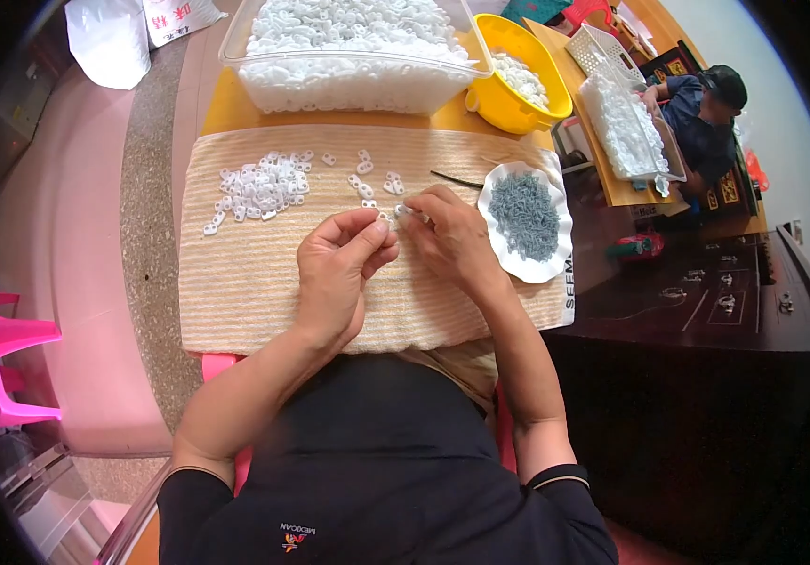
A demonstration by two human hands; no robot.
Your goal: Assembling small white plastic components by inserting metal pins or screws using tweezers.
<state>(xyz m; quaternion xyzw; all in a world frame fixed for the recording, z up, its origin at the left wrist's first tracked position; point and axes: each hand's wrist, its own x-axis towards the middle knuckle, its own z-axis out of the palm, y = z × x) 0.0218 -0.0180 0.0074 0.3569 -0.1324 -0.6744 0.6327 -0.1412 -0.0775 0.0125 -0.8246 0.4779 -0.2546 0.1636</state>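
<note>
Over the middle of the striped towel (235, 301), my two hands meet fingertip to fingertip. My left hand (337, 268) is closed in a pinch, and a small pale bit shows at its fingertips, too small to name. My right hand (452, 235) pinches a small white plastic piece with holes (401, 210). A few similar white pieces (365, 168) lie just beyond the fingers. Left of them is a heap of small white plastic pieces (262, 185). Beside my right hand stands a white wavy-edged dish (529, 274) holding many tiny grey parts (525, 217).
A clear bin (358, 85) full of white pieces and a yellow basin (496, 111) stand beyond the towel. A thin black tool (455, 178) points toward the dish. Pink stools (9, 339) are at left. At far right, a person (706, 113) sits by another full bin (626, 132).
</note>
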